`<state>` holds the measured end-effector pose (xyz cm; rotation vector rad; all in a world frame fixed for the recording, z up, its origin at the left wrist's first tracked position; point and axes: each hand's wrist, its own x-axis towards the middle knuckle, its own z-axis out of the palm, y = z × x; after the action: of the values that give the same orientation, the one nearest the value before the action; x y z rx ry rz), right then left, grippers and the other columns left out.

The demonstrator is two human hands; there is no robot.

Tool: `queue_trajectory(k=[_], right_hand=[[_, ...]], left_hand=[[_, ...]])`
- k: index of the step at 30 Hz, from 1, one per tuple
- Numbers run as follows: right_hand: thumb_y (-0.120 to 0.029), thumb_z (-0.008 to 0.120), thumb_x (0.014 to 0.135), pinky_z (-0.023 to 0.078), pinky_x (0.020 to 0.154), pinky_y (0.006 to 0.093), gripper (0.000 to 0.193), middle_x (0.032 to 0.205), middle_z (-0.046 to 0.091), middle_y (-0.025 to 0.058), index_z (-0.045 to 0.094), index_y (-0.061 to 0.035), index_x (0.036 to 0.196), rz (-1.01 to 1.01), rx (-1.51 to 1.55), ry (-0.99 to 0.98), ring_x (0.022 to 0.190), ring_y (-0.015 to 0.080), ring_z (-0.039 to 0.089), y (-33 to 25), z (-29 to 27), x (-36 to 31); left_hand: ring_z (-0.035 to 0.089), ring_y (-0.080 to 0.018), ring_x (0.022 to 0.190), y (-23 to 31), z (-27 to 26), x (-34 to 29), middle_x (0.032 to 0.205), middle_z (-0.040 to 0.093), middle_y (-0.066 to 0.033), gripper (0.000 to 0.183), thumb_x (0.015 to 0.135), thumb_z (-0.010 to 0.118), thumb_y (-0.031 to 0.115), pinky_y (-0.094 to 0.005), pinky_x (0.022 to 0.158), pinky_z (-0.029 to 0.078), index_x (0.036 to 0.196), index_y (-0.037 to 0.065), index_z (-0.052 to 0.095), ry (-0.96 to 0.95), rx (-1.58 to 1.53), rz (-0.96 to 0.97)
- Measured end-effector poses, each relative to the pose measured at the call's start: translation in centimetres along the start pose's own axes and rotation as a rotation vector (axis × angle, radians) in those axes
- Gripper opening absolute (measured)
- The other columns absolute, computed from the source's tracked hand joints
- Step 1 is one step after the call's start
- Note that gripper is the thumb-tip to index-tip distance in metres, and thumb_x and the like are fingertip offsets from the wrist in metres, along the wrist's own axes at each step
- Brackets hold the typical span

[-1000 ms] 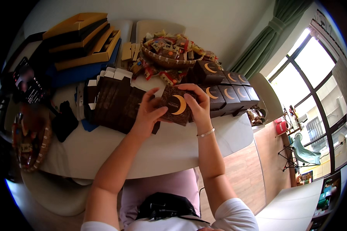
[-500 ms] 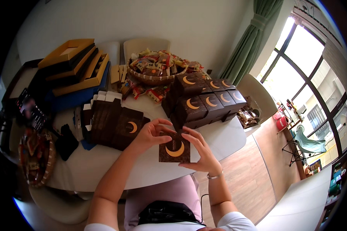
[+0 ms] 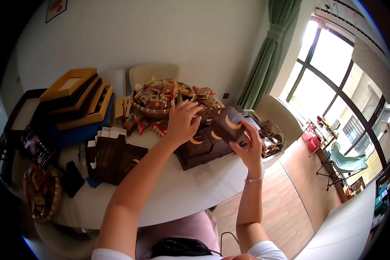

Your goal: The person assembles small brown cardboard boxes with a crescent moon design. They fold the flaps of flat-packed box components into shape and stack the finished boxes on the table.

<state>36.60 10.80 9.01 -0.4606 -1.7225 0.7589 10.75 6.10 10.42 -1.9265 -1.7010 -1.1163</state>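
My right hand (image 3: 251, 149) grips a dark brown cube-like box (image 3: 225, 126) with a golden crescent on its face. It carries this box, slightly tilted, at the stack of matching boxes (image 3: 201, 155); whether the box touches the stack, I cannot tell. My left hand (image 3: 183, 123) reaches over the left part of the stack, fingers stretched out and apart, with nothing seen in them. Part of the stack is hidden behind both hands. To the left, unfolded flat cartons (image 3: 112, 158) of the same brown, with pale flaps, overlap on the white table (image 3: 177, 197).
Behind the stack stands a wicker basket (image 3: 154, 113) heaped with wrapped snacks. Yellow-and-black box trays (image 3: 76, 86) pile up at the back left. Nearer left are a phone (image 3: 35, 147) and another basket (image 3: 56, 197). A container of packets (image 3: 271, 145) sits right of the stack.
The held box has moved from the near table edge forward and right to the stack. My left hand has let go of it and reached over the stack. The view has tilted upward.
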Motion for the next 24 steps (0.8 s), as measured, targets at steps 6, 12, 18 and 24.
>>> queue_trajectory(k=[6, 12, 18, 24], right_hand=[[-0.019, 0.088, 0.071, 0.049, 0.098, 0.0389, 0.066, 0.128, 0.052, 0.0145, 0.058, -0.0078, 0.129, 0.082, -0.446, 0.086, 0.116, 0.0289, 0.057, 5.3, 2.8, 5.0], [-0.032, 0.087, 0.073, 0.051, 0.096, 0.0434, 0.074, 0.131, 0.048, 0.0205, 0.052, -0.0083, 0.134, 0.204, -0.565, -0.047, 0.116, 0.0375, 0.057, 6.7, 4.7, 6.2], [-0.033, 0.087, 0.073, 0.051, 0.094, 0.0439, 0.073, 0.129, 0.049, 0.0203, 0.052, -0.0080, 0.133, 0.188, -0.565, -0.191, 0.115, 0.0385, 0.057, 7.0, 6.3, 6.4], [-0.030, 0.086, 0.074, 0.051, 0.095, 0.0443, 0.072, 0.128, 0.051, 0.0201, 0.052, -0.0082, 0.133, 0.149, -0.576, -0.289, 0.117, 0.0381, 0.056, 6.5, 5.6, 7.1]], left_hand=[[0.023, -0.0314, 0.148, -0.1, 3.3, 3.4, 0.155, 0.037, -0.0071, 0.056, 0.097, 0.055, 0.043, -0.0678, 0.117, 0.005, 0.147, 0.019, 0.046, -0.428, 0.249, -0.077], [0.015, -0.0324, 0.150, 0.0, 3.4, 3.4, 0.161, 0.025, -0.0061, 0.060, 0.099, 0.052, 0.043, -0.0731, 0.113, 0.011, 0.153, 0.021, 0.036, -0.641, 0.258, -0.214], [0.014, -0.0331, 0.150, -0.6, 3.4, 2.7, 0.162, 0.022, -0.0060, 0.064, 0.098, 0.053, 0.042, -0.0728, 0.113, 0.013, 0.155, 0.020, 0.031, -0.622, 0.270, -0.153], [0.015, -0.0346, 0.150, -1.0, 3.1, 2.4, 0.161, 0.025, -0.0078, 0.066, 0.096, 0.058, 0.039, -0.0741, 0.112, 0.012, 0.154, 0.020, 0.033, -0.622, 0.248, -0.116]])
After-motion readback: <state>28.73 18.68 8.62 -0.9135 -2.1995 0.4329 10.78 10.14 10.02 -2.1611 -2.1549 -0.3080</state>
